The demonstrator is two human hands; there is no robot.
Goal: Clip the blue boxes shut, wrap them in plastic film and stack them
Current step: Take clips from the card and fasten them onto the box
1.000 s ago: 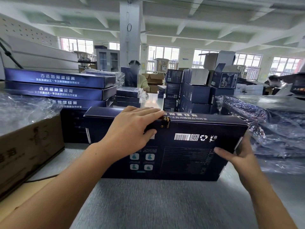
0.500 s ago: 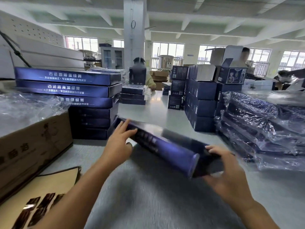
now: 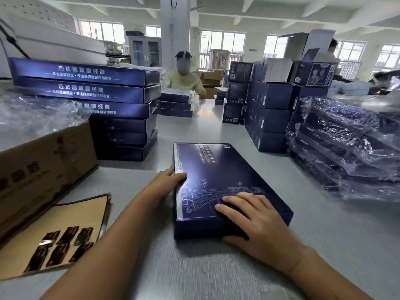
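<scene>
A flat blue box (image 3: 218,172) lies face up on the grey table (image 3: 216,273), its long side running away from me. My left hand (image 3: 167,180) holds its left edge, thumb on the lid and fingers down the side. My right hand (image 3: 257,226) grips the near right corner, fingers spread on the lid and thumb against the front wall. A stack of unwrapped blue boxes (image 3: 108,109) stands at the back left. A pile of film-wrapped blue boxes (image 3: 346,148) sits at the right.
A brown carton (image 3: 43,165) holding plastic film (image 3: 32,113) stands at the left, with a gold printed sheet (image 3: 58,234) in front of it. Smaller blue cartons (image 3: 270,105) are stacked behind the box. A person in yellow (image 3: 186,81) sits across the table.
The box stood on edge with my left hand at its clasp. I tipped and turned it, and it now lies flat, face up, with both hands on it.
</scene>
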